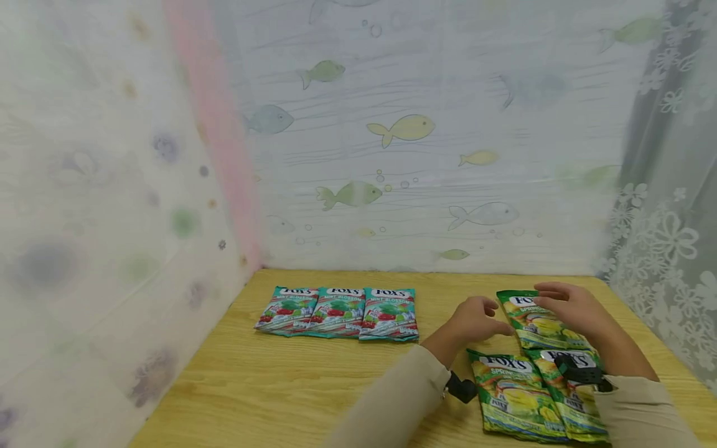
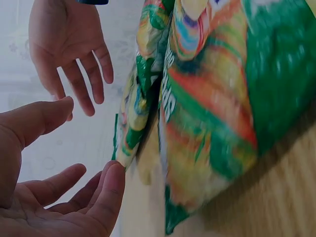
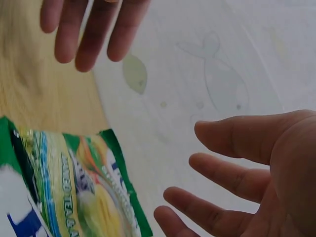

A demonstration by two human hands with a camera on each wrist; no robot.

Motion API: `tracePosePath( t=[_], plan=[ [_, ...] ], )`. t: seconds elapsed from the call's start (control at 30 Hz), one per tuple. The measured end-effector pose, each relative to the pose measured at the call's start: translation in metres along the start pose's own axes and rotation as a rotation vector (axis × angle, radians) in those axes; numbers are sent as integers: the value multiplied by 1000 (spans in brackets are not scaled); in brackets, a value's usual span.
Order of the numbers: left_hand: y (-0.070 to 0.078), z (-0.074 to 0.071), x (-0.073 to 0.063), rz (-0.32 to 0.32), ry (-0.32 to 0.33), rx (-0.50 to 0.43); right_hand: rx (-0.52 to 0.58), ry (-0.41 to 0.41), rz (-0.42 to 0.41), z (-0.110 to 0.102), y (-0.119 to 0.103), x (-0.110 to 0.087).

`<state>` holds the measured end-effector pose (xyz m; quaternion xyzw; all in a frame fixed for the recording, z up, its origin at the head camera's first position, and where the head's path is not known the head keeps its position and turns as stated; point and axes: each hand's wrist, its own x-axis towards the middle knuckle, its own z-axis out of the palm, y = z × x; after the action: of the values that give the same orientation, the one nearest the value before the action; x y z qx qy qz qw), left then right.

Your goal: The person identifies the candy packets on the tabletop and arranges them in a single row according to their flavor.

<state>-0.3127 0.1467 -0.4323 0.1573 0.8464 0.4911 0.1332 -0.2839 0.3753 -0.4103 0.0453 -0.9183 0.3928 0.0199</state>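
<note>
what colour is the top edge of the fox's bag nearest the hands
Green; the top edge shows best in the right wrist view.

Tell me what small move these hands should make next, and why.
I'd probably pinch the rear green Fox's Spring packet by its sides: the left hand and right hand flank it, yet neither grips it.

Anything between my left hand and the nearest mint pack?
No: the head view shows only bare table between the left hand and that mint pack.
</note>
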Motion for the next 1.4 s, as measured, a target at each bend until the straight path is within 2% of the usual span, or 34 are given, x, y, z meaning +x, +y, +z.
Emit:
tracePosePath(
  t=[0.3, 0.57, 0.7, 0.83, 1.03, 1.4],
  plan=[
    [9, 33, 1, -131, 21, -209, -88, 14, 38, -15, 26, -4],
    [7, 39, 5, -198, 50, -257, -81, -19, 136, -22, 41, -2],
    [5, 40, 8, -200, 34, -275, -30, -34, 162, -20, 44, -2],
    [4, 41, 10, -186, -17, -256, 25, -53, 177, -15, 45, -3],
    [6, 40, 8, -182, -57, -254, 8, -56, 156, -13, 49, -1],
    [3, 42, 10, -172, -53, -268, -34, -50, 146, -11, 47, 3]
  ],
)
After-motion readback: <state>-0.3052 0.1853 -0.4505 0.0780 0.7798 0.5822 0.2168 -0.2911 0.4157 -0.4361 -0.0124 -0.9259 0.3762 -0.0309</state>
